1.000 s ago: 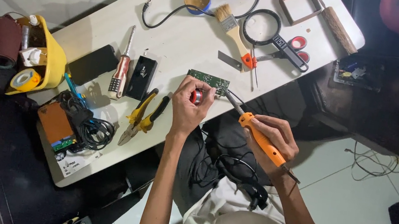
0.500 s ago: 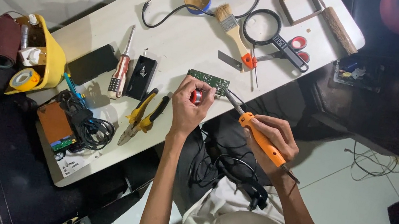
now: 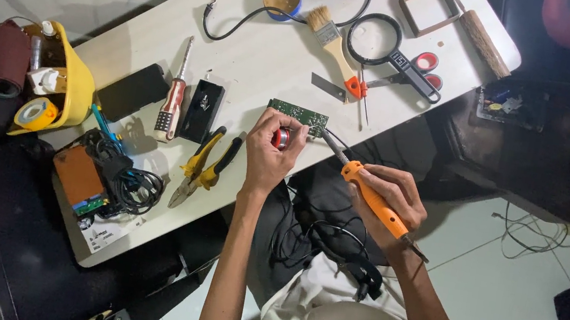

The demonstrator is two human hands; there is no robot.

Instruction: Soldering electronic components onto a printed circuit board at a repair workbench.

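Your left hand (image 3: 269, 156) grips a small red spool (image 3: 281, 138) at the bench (image 3: 270, 65) near edge; your right hand (image 3: 391, 197) grasps the orange soldering iron (image 3: 368, 195), its tip at the green circuit board (image 3: 298, 116), contact unclear.

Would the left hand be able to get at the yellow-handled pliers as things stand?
Probably yes, once freed: the left hand holds a small red spool, and the yellow-handled pliers lie uncovered on the table just beside it.
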